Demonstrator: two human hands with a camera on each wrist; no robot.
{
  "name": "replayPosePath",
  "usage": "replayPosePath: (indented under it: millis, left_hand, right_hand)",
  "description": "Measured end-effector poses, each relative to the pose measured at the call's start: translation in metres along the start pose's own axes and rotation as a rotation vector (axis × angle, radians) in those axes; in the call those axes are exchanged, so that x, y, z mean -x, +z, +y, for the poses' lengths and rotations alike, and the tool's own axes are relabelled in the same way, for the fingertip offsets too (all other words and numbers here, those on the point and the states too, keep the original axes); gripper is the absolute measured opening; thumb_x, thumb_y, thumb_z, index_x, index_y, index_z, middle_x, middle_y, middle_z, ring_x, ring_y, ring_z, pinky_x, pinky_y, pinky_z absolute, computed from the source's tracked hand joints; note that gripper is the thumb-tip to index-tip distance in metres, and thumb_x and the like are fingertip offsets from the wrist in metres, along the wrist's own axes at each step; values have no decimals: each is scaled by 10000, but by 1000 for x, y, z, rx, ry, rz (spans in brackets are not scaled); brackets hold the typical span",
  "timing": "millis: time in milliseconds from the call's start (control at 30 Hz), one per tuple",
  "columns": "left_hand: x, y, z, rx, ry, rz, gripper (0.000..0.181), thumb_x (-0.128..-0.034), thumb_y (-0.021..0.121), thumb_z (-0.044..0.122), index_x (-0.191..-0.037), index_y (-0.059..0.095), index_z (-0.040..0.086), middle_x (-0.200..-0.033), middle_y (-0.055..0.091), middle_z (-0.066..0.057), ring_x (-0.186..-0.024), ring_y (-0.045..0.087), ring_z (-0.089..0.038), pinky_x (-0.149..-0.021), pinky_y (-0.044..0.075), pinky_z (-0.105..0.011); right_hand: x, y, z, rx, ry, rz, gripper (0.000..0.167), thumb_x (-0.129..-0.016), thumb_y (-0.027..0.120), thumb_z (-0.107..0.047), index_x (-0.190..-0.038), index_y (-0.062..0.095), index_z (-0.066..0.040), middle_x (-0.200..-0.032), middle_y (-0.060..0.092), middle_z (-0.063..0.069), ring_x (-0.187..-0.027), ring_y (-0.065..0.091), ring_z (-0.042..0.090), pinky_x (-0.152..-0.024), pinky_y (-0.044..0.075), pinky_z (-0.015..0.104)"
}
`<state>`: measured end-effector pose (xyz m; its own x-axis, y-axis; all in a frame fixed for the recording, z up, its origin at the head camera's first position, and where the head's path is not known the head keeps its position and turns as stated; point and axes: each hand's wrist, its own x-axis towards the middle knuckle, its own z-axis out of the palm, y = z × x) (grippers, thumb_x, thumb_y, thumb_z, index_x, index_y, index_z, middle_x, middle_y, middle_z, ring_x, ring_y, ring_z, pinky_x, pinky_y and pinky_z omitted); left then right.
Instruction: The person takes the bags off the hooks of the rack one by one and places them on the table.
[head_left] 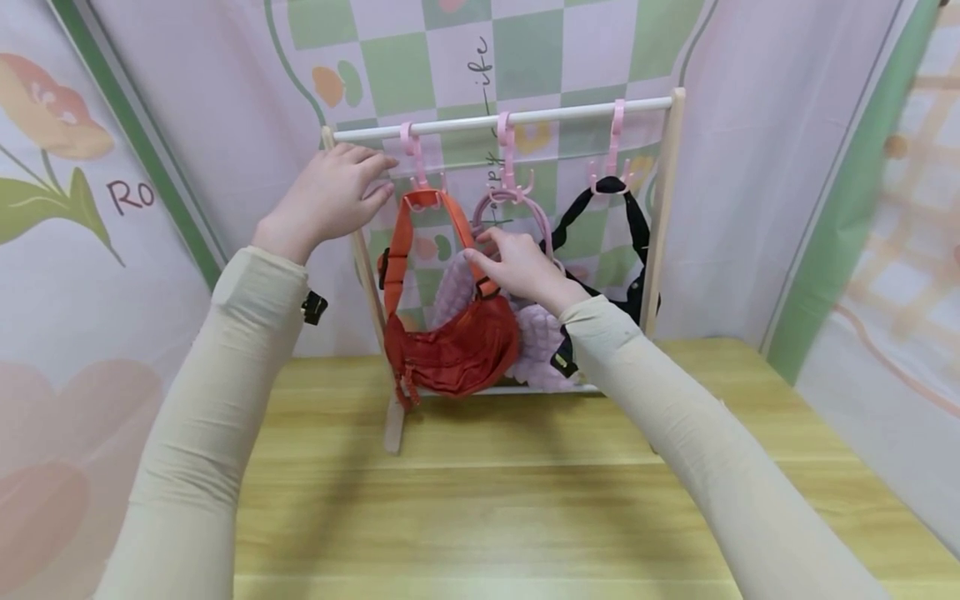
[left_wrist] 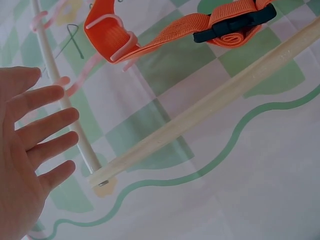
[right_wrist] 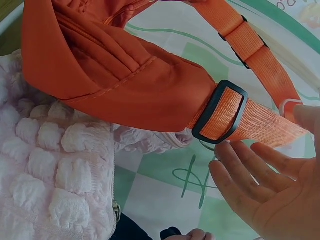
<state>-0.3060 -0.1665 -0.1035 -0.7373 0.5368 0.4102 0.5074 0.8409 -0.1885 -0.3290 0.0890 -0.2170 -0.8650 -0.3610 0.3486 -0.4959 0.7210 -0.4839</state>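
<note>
A red-orange waist bag (head_left: 459,354) hangs by its orange strap (head_left: 401,258) from the left pink hook (head_left: 415,150) on a rack's white rod (head_left: 457,125). My left hand (head_left: 326,198) is by the rod's left end, fingers spread and nothing in them; the left wrist view shows its palm (left_wrist: 22,145). Close to the strap's right side is my right hand (head_left: 525,265). Seen from the right wrist, that hand (right_wrist: 265,195) has extended fingers beside the strap's black buckle (right_wrist: 220,112); whether they touch the strap, I cannot tell.
Behind the waist bag, a fluffy pink bag (head_left: 543,346) hangs from the middle hook (head_left: 506,154). A black bag (head_left: 637,225) hangs at the right. Wooden posts (head_left: 663,208) hold the rod above a wooden table (head_left: 480,508), with a patterned curtain (head_left: 525,58) behind.
</note>
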Motion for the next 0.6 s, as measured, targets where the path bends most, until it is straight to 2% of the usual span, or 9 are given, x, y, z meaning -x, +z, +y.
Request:
replayPosePath:
  millis: [133, 333, 433, 600]
  left_hand:
    - [-2, -4, 0, -5, -3, -4, 438, -1010, 391, 306, -1385, 469, 94, -1412, 467, -175, -1345, 349, -386, -1129, 221, -551]
    - [-3, -11, -1, -9, -18, 1, 451, -1010, 397, 309, -1397, 448, 82, -1433, 438, -196, -1350, 324, -414, -1159, 111, -561]
    - [-5, -12, -1, 5, -20, 5, 462, -1009, 396, 319, -1411, 432, 94, -1445, 423, -193, -1363, 310, -408, -1162, 107, -556]
    - [-12, -11, -1, 23, -20, 13, 462, -1010, 385, 319, -1414, 431, 101, -1436, 438, -187, -1357, 327, -403, -1147, 179, -539]
  right_hand:
    - [-2, 1, 1, 4, 5, 6, 534, -967, 455, -475, -1345, 472, -98, -1204, 623, 97, -1074, 608, 219, -890, 507, 389]
    - [-4, 5, 2, -10, 15, 1, 527, -967, 448, -487, -1337, 478, -113, -1206, 623, 88, -1075, 605, 207, -879, 512, 380]
    - [-1, 6, 4, -14, 45, -7, 541, -960, 437, -515, -1342, 477, -133, -1207, 622, 74, -1066, 604, 193, -850, 521, 372]
    - [1, 6, 6, -18, 61, -14, 570, -950, 425, -548, -1350, 472, -145, -1206, 621, 69, -1051, 609, 186, -824, 529, 364]
